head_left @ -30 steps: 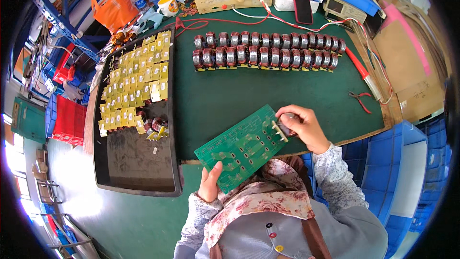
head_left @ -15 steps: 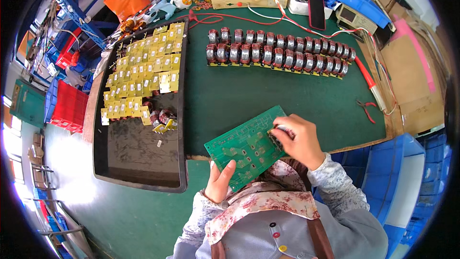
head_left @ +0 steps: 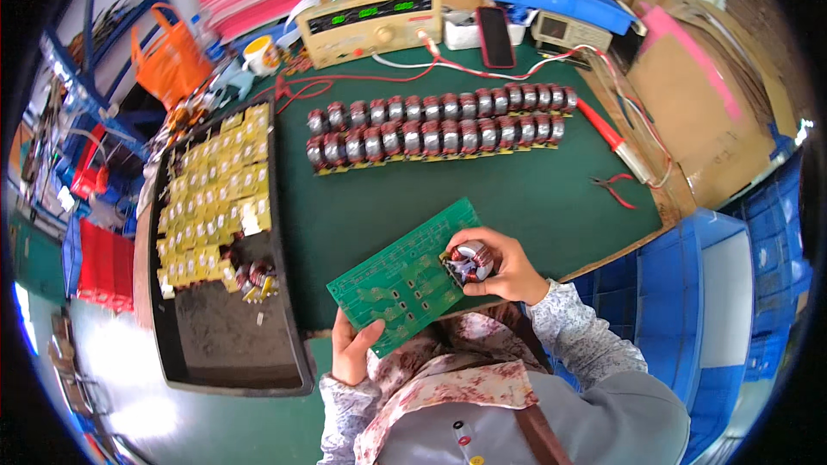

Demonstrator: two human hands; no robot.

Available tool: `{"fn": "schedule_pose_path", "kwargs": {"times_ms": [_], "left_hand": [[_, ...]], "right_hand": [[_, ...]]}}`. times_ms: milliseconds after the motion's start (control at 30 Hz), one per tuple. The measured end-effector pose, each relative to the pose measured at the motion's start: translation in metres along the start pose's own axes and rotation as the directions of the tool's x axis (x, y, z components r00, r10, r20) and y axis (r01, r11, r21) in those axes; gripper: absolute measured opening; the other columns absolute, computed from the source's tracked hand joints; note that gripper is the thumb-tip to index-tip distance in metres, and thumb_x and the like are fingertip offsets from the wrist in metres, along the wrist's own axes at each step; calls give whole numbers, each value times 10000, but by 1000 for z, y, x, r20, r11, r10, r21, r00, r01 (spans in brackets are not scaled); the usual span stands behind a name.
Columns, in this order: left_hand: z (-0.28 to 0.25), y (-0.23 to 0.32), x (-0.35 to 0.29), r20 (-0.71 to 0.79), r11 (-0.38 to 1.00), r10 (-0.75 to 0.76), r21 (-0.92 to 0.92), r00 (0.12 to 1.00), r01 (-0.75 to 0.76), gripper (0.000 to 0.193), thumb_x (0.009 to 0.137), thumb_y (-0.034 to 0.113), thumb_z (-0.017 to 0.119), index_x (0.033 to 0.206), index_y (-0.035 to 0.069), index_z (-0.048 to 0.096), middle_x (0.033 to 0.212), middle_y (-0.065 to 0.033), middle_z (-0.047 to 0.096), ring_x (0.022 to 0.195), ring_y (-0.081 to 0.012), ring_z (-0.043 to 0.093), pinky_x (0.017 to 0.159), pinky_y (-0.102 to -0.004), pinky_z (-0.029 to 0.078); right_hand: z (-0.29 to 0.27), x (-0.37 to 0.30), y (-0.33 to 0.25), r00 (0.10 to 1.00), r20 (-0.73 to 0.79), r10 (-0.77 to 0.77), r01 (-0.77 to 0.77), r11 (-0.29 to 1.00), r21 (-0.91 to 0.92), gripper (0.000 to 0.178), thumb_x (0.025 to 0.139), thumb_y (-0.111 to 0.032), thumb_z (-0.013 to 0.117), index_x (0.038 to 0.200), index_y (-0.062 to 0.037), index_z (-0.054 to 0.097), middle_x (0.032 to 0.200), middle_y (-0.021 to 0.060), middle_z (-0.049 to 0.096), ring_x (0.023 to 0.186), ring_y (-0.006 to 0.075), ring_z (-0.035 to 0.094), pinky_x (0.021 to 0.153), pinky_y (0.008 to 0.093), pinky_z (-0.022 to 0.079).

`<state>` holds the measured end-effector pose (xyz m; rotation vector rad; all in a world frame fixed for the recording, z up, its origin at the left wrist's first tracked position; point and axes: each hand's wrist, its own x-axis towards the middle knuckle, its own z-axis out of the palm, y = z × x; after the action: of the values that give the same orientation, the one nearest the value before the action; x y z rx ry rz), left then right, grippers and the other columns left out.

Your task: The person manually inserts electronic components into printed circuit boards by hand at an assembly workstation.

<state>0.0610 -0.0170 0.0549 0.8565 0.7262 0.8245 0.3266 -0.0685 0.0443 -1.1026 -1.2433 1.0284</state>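
While steadying a green circuit board (head_left: 405, 271) over the near edge of the table (head_left: 362, 211) with the left hand (head_left: 351, 349), holds a copper-wound coil (head_left: 474, 260) at the board's right end with the right hand (head_left: 512, 274). Has the fingers of the left hand clamped on the board's near left corner, with the thumb on its top face, and those of the right clamped around the coil. Cannot tell touching from hovering between coil and board. Has two rows of similar coils (head_left: 431, 136) standing toward the table's far edge. Along the left edge, has a black tray (head_left: 228, 353) with small yellow boards (head_left: 215, 198) packed in its far part. At the far edge, has a cream power supply (head_left: 370, 26), with a phone (head_left: 495, 37) to its right. Near the right edge, has red-handled pliers (head_left: 616, 191) lying open.
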Motion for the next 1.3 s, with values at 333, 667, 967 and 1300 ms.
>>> {"fn": "schedule_pose_path", "kwargs": {"times_ms": [333,667,967,1300], "left_hand": [[13,-17,38,280,997,-70,51,958,58,412,977,143,440,1341,-37,373,922,-223,663,857,-266,663,792,-351,542],[26,-14,91,237,838,46,520,970,-166,386,903,-13,525,1287,13,493,1086,-111,639,1029,-171,593,902,-290,471],[56,-41,177,574,55,330,781,749,-623,672,781,171,740,1367,46,437,1341,-171,513,1365,-371,319,1102,-493,291],[24,-39,108,652,-134,275,754,707,-643,589,747,275,757,1255,55,554,1335,-147,529,1355,-338,355,1109,-606,183]], "right_hand": [[-61,0,-27,947,-247,-207,145,958,-245,591,652,-47,822,1162,-77,524,1123,59,582,1013,181,583,885,332,469],[-247,39,24,768,-590,-252,-208,772,-601,631,635,120,736,1171,-117,503,1004,32,589,884,148,587,804,287,486],[-235,39,14,829,-553,-81,-241,841,-484,774,664,151,705,1325,-152,442,1172,109,588,919,189,633,771,314,535],[-26,55,-64,919,142,-367,331,529,-781,304,728,-58,724,1018,-52,633,1069,96,624,965,285,574,829,376,481]]}}
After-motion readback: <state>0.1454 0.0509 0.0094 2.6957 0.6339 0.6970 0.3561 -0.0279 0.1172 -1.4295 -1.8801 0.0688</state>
